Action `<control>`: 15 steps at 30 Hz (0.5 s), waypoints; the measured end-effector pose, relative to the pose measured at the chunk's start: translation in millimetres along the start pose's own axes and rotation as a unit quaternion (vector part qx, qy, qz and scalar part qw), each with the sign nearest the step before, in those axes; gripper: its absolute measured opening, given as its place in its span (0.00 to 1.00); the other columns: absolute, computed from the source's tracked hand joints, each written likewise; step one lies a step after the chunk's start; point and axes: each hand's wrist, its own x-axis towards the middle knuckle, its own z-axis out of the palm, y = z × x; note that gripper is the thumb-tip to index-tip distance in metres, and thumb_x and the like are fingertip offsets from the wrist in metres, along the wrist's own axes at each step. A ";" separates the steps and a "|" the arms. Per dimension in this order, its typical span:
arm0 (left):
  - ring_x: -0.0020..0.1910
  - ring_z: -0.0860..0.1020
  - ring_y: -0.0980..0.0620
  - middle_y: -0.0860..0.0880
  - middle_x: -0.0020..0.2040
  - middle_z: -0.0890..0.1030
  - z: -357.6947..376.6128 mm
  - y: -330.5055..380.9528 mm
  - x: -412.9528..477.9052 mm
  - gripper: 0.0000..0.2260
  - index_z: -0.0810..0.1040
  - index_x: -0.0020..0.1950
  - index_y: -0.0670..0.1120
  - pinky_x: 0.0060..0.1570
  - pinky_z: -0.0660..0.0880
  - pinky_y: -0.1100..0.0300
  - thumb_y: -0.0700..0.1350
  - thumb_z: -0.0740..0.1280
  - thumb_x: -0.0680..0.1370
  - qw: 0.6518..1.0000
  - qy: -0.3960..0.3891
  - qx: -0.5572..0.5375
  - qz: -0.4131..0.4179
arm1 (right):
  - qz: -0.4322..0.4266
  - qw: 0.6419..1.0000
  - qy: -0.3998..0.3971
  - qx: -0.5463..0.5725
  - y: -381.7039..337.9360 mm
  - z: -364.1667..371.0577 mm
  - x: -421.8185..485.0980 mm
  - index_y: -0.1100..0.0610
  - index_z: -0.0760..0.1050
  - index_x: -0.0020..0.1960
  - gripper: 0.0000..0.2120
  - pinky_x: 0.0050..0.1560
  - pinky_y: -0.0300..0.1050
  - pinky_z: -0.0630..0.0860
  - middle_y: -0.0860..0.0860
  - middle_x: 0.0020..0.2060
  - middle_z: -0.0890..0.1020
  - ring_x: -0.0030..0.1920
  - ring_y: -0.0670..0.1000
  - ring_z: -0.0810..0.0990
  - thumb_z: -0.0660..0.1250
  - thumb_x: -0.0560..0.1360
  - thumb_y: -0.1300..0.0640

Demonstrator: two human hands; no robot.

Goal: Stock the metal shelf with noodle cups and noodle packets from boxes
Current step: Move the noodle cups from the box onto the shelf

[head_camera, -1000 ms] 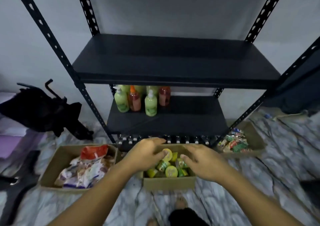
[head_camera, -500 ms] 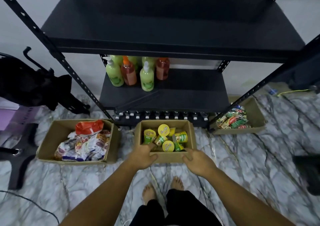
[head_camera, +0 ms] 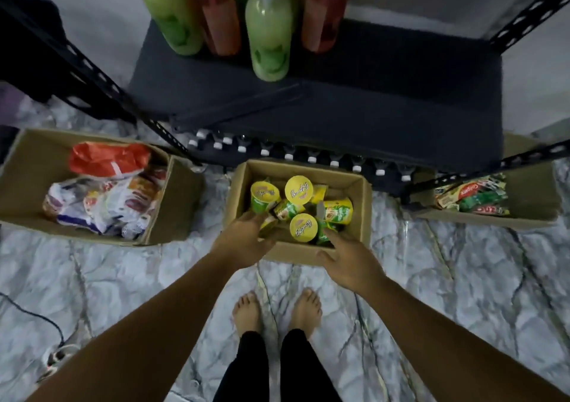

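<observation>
left hand point(head_camera: 243, 242) and right hand point(head_camera: 348, 261), earlier at the near wall of the cardboard box point(head_camera: 364, 216), now reach over it, fingers spread and empty, toward round yellow-lidded noodle cups point(head_camera: 298, 190).

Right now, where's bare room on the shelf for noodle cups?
The shelf board is bare from right of the bottles across to the right post, and along its front edge. Crowded: back left, where the bottles cluster.
</observation>
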 end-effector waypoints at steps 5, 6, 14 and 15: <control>0.66 0.74 0.36 0.40 0.70 0.73 55.2 -56.8 106.0 0.33 0.67 0.78 0.49 0.61 0.74 0.48 0.58 0.71 0.77 0.999 0.021 -0.008 -0.027 | -0.017 0.999 -0.001 -0.037 45.4 66.1 98.2 0.44 0.60 0.80 0.31 0.65 0.55 0.74 0.54 0.76 0.67 0.74 0.58 0.68 0.64 0.80 0.40; 0.67 0.73 0.36 0.39 0.71 0.71 64.3 -65.5 126.1 0.34 0.65 0.79 0.49 0.62 0.73 0.47 0.57 0.72 0.77 0.999 0.029 -0.003 -0.028 | -0.019 0.998 0.007 -0.051 52.5 77.4 118.9 0.44 0.61 0.80 0.32 0.65 0.55 0.74 0.55 0.77 0.66 0.74 0.59 0.68 0.65 0.80 0.40; 0.78 0.60 0.34 0.39 0.82 0.55 114.7 -104.7 242.6 0.47 0.54 0.83 0.50 0.75 0.65 0.42 0.61 0.76 0.72 0.998 0.038 0.024 -0.032 | -0.054 0.983 0.098 -0.144 59.9 105.0 263.7 0.41 0.49 0.82 0.45 0.52 0.57 0.80 0.58 0.79 0.53 0.70 0.67 0.70 0.70 0.75 0.37; 0.79 0.58 0.34 0.39 0.82 0.53 119.0 -106.2 253.9 0.49 0.52 0.84 0.50 0.76 0.63 0.42 0.61 0.76 0.72 0.998 0.032 0.036 -0.032 | -0.059 0.978 0.110 -0.165 56.5 105.4 278.3 0.41 0.47 0.82 0.46 0.51 0.58 0.80 0.59 0.79 0.53 0.70 0.67 0.69 0.72 0.74 0.38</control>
